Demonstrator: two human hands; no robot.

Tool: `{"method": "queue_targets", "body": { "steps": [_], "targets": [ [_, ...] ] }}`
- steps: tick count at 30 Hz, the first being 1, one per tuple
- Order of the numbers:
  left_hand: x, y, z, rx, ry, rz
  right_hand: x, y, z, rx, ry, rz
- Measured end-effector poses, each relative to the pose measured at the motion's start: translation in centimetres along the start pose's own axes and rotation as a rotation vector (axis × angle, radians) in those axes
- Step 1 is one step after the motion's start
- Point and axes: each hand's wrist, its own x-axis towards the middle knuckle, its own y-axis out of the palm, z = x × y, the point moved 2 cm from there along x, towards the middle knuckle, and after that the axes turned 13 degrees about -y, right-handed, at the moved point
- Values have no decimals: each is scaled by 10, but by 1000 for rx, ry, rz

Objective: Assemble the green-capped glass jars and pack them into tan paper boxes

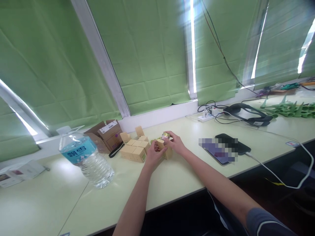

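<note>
My left hand [154, 154] is closed on the side of a small tan cardboard box [168, 153] standing on the table. Just above that box, my right hand [175, 143] grips a small shiny container [165, 135] with a silver and yellow-green look; its exact kind is too small to tell. Something yellow-green [153, 140] shows behind my left fingers, partly hidden. To the left stands a tight group of matching small tan boxes [133, 152], some with their flaps up.
A large water bottle [86, 157] and an open brown carton [110, 136] stand at left, a black strap [116, 150] beside the carton. Two phones [233, 144], one cabled, lie at right. Behind them are a power strip [205, 116], a black headset [248, 114] and green cone-shaped pieces [292, 109].
</note>
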Motion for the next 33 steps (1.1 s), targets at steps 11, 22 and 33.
{"method": "queue_targets", "body": {
  "steps": [11,22,33],
  "targets": [
    [4,-4,8,42,-11,-129,0,-1,6,-47,-75,87],
    [4,-4,8,23,-11,-85,1,1,-10,-186,-91,122],
    [2,-2,3,34,-3,-82,0,4,-10,-165,-109,126]
  ]
}}
